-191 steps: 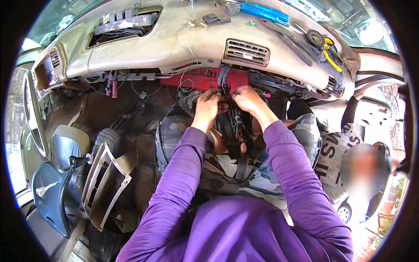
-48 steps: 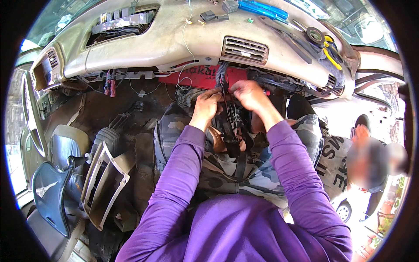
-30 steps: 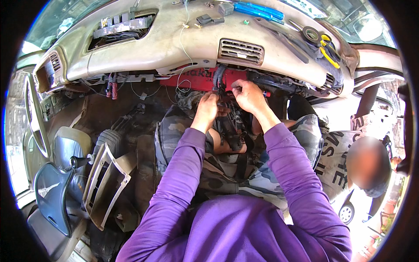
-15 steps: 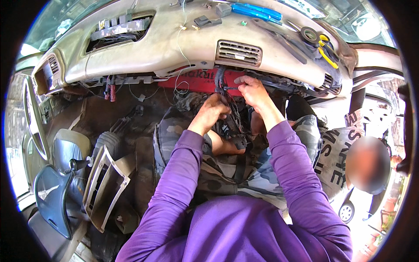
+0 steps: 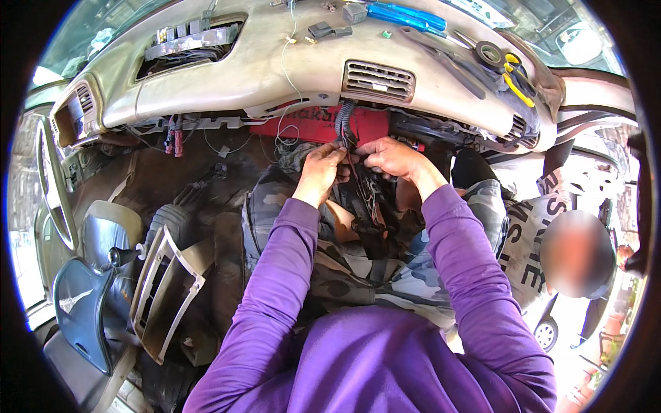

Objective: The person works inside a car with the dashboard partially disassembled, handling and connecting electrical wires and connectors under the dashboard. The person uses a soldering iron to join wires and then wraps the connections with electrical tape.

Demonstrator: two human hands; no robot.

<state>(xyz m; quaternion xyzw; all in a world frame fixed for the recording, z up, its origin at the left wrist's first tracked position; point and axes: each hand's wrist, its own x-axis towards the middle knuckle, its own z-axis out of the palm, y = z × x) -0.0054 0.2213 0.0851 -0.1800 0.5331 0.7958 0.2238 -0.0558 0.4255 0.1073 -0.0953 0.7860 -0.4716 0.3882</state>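
A grey and black wiring harness hangs down from under the dashboard, in front of a red cloth or bag. My left hand is closed round the harness below its corrugated part, thumb and fingers pinched together. Close against it from the right, my right hand has its fingertips pressed together at the same bundle. Loose thin wires trail below both hands toward my knees. What exactly lies between the right fingertips is too small to make out.
The beige dashboard spans the far side, holding blue-handled screwdrivers, black tape and yellow-handled pliers. A removed trim frame and a blue-grey panel lie left. A person is close at right.
My right hand has moved down and left, from the raised wires to the bundle beside my left hand. My left hand has shifted slightly left and up. The person at right moved slightly.
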